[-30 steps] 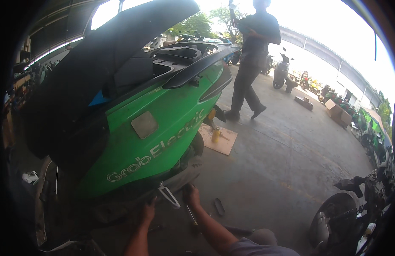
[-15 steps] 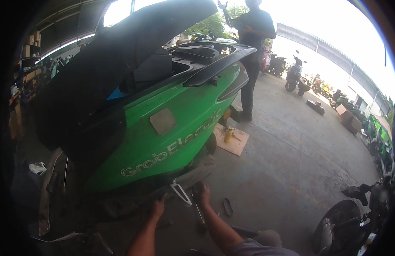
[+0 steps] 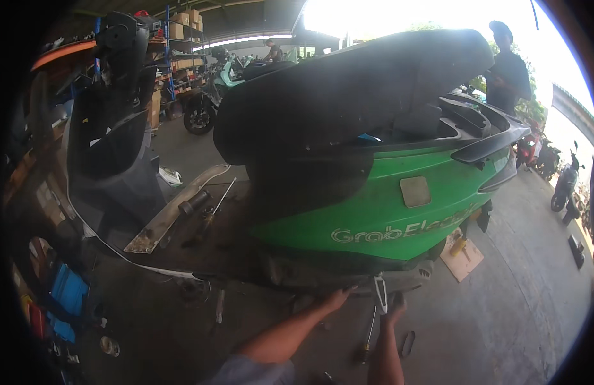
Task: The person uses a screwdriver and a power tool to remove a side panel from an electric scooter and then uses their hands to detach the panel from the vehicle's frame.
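Note:
A green scooter stands side-on before me, its black seat tilted up. Along its lower side runs a dusty dark side cover. My left hand is closed at the cover's lower edge, thumb side up, fingertips partly hidden beneath. Just right of a silver triangular footrest, my right hand is closed on the same cover's edge, most of its fingers out of sight. A screwdriver with a yellowish handle is between my forearms, its shaft pointing up toward the footrest.
A dark loop-shaped part lies right of my right forearm. On the footboard are a long dusty trim strip and another screwdriver. A cardboard sheet bears a yellow bottle. Another person stands behind the scooter.
My view has swung left, bringing the scooter's front and the shelves into sight. Both hands stay at the lower side cover, either side of the footrest.

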`<state>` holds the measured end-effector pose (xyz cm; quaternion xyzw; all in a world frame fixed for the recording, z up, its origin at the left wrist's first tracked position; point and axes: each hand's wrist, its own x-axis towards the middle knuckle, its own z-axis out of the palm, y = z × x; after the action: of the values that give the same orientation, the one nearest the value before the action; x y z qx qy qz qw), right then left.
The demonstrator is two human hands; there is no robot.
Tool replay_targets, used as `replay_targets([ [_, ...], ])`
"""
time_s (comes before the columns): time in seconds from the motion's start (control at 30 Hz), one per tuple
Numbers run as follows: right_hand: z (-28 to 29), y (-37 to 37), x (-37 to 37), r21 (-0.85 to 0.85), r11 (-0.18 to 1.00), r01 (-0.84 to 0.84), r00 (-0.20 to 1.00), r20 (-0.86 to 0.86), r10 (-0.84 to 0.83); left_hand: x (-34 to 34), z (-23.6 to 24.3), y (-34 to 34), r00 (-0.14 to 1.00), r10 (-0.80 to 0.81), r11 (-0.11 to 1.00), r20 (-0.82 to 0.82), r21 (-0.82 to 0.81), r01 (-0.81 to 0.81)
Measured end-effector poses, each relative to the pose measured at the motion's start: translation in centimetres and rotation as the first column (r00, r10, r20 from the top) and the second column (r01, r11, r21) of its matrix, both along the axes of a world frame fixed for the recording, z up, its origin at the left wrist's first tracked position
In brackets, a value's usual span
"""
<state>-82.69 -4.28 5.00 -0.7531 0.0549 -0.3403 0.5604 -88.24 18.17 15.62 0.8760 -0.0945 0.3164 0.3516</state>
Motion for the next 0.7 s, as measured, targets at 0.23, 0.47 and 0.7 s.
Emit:
replay_targets([
  [0.23,0.1,1.3,-0.1,0.240,0.967,-0.083,0.992,0.108,0.058,-1.2,-0.4,0.5,0.997,0.007,1.000,-0.078,0.026,-0.005],
  [0.47,2.9,1.9,-1.1,0.171,0.985,-0.022,1.000,-0.013,0.025,0.1,-0.7,0.6,0.994,0.062,0.996,-0.089,0.067,-0.056],
  [0.7,4.6,2.1,-0.9,-0.184,0.977,0.110,0.992,-0.035,-0.118,-2.2,5.2,0.0,0.946,0.093,0.991,-0.311,0.125,-0.056],
])
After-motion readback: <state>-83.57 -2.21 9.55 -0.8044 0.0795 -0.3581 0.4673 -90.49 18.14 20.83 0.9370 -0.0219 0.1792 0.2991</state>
